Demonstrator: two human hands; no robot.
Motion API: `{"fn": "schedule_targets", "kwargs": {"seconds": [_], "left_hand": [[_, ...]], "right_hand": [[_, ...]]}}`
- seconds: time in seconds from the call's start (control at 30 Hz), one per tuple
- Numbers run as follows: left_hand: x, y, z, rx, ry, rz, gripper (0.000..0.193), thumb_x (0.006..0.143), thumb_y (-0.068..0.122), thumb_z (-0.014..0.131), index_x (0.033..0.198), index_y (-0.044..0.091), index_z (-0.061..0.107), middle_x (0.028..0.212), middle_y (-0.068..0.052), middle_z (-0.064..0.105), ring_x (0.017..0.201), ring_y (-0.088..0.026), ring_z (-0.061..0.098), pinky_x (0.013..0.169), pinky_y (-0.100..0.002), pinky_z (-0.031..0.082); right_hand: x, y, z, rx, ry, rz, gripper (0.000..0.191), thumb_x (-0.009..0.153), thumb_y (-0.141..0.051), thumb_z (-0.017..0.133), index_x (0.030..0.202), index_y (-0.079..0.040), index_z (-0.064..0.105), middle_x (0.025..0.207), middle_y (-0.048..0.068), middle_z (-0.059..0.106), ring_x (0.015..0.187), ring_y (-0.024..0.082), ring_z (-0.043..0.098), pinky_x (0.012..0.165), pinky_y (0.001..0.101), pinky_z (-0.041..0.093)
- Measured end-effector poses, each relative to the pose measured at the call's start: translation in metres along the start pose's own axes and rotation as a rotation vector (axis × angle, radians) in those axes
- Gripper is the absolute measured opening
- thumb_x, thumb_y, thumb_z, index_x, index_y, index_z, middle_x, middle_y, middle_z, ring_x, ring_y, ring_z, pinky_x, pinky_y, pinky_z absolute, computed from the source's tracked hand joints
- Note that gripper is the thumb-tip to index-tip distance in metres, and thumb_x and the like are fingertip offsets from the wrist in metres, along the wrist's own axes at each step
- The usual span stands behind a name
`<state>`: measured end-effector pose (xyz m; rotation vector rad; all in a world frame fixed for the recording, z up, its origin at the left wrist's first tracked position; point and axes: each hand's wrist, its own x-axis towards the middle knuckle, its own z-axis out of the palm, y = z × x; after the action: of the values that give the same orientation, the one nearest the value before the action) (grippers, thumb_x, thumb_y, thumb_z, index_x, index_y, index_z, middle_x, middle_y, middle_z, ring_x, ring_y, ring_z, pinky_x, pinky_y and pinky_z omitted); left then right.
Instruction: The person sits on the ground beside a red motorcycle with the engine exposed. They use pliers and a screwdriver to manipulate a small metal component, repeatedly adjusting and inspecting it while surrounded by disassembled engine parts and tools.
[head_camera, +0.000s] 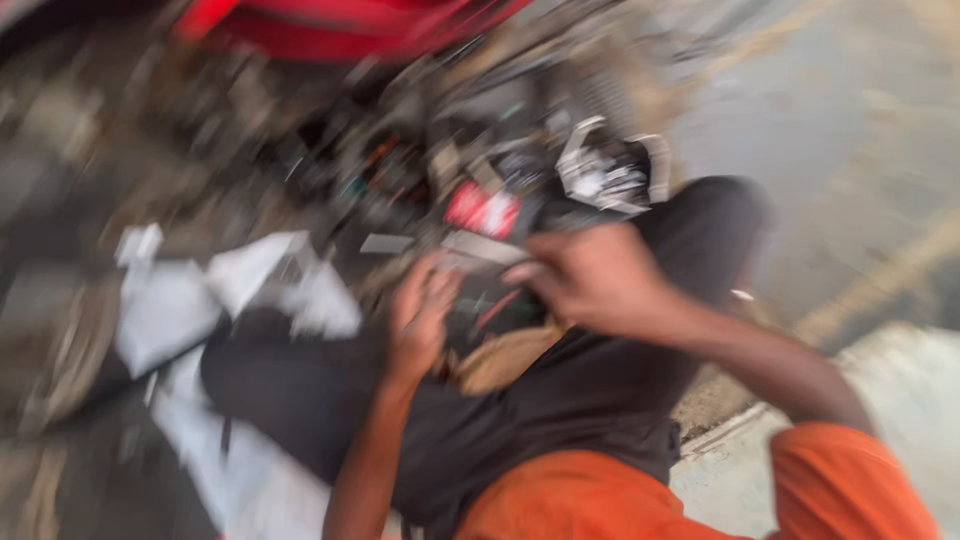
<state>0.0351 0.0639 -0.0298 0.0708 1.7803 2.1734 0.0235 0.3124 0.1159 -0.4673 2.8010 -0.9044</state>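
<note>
My orange sleeve (850, 480) led to my right hand (590, 275), curled over something blurred; my left hand (420, 310), grip unclear, sat beside it, both just below the dark greasy motorcycle engine (500, 160), right nearer

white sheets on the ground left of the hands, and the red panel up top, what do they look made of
White sheets: probably paper or thin cloth, matte, with creased, crumpled edges; blur leaves it open. Red panel: likely painted metal or plastic, smooth and glossy, with a soft sheen. Both hands, left and right, are beside them, not touching.
</note>
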Motion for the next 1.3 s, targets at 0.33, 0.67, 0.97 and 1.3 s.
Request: {"fn": "schedule_targets", "kwargs": {"seconds": [0.33,0.67,0.97,1.3], "left_hand": [[-0.001,0.055,0.016,-0.276,-0.181,0.106,0.031,0.113,0.03,0.045,0.123,0.003,0.056,0.094,0.002,0.051,0.073,-0.004,0.038,0.061,-0.02,0.033],[-0.004,0.055,0.017,-0.085,-0.112,0.246,0.029,0.116,0.03,0.045,0.12,0.005,0.059,0.083,0.004,0.043,0.071,-0.004,0.036,0.061,-0.021,0.031],[-0.005,0.07,0.018,0.214,-0.025,0.467,0.019,0.113,0.018,0.054,0.124,0.003,0.059,0.11,-0.005,0.06,0.094,-0.009,0.059,0.081,-0.028,0.051],[-0.006,0.067,0.027,0.045,0.01,0.289,0.022,0.107,0.012,0.059,0.123,0.003,0.048,0.087,-0.006,0.067,0.066,-0.007,0.06,0.058,-0.024,0.048]], "right_hand": [[0.0,-0.017,-0.018,-0.195,-0.06,0.075,0.02,0.09,-0.033,0.067,0.094,-0.016,0.076,0.061,0.013,0.065,0.049,0.035,0.059,0.047,0.0457,0.044],[0.004,-0.031,-0.025,-0.268,-0.103,0.063,0.033,0.092,-0.044,0.064,0.081,-0.013,0.071,0.048,0.013,0.056,0.047,0.038,0.056,0.046,0.0481,0.042],[0.004,-0.033,-0.031,-0.342,-0.129,0.091,0.039,0.092,-0.048,0.062,0.077,-0.013,0.07,0.045,0.012,0.055,0.043,0.036,0.055,0.044,0.0467,0.042],[0.005,-0.034,-0.03,-0.376,-0.171,0.129,0.04,0.093,-0.048,0.06,0.076,-0.013,0.068,0.045,0.012,0.056,0.041,0.035,0.055,0.043,0.0463,0.042]]}}
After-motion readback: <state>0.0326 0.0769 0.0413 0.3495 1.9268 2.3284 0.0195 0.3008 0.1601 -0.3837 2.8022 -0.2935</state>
